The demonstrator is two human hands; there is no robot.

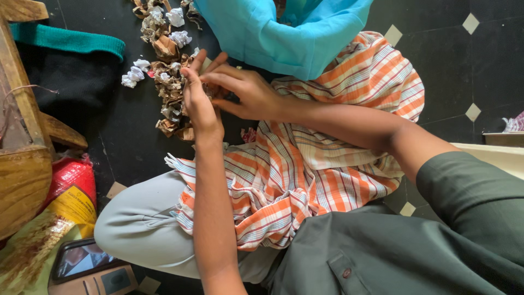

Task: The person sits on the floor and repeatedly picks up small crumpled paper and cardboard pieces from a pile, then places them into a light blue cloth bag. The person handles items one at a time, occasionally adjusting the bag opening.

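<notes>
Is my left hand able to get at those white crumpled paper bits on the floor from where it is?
Probably yes. The left hand is at the brown paper pile, and the white crumpled bits lie just beyond on bare dark floor, nothing between.

Brown and white crumpled paper scraps (166,82) lie heaped on dark floor.

Home interior, prob. a living room w/ floor seating. Dark tiled floor (131,147) w/ small pale diamond insets (472,112) at tile corners. Worn wooden furniture leg (24,93) at left edge, black fabric w/ teal trim (68,41) beside it. Red-and-yellow printed sack (71,191) on floor, phone (79,258) lying near it. Checked orange-and-white cloth (327,164) spread over lap. Heap of crumpled brown and white paper scraps (166,71) straight on tiles. Domestic clutter, no workbench or shop fittings.
</notes>
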